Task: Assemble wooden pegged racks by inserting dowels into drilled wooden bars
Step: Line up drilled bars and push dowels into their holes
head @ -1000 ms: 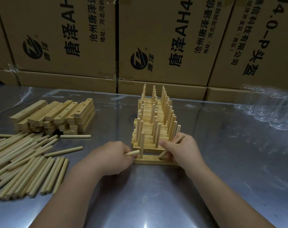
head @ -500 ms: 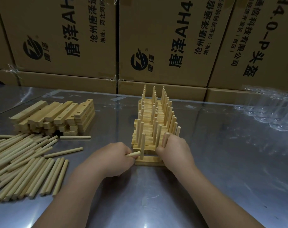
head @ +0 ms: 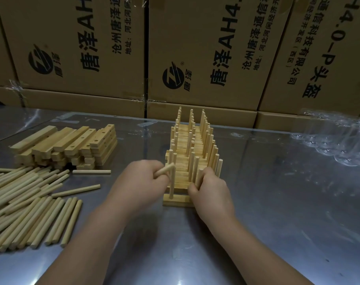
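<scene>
As far as we can see, left hand [head: 140, 184]: fingers curled round a spare dowel [head: 164, 170], tilted, beside the standing peg [head: 171, 182].
Right hand [head: 211, 194]: grips an upright dowel [head: 199, 175] over the bar; its lower end is hidden.
Bar [head: 175, 200]: flat on the table [head: 277, 202], mid-way, just before the finished racks [head: 191, 145].
Handling: we judge the wood light, stiff, dry; we hold the dowel low and push straight, since a tilted peg can jam.

Pale wooden dowels [head: 27, 200] and bars [head: 72, 145], silver-grey table [head: 277, 202], brown black-printed boxes [head: 205, 48].
</scene>
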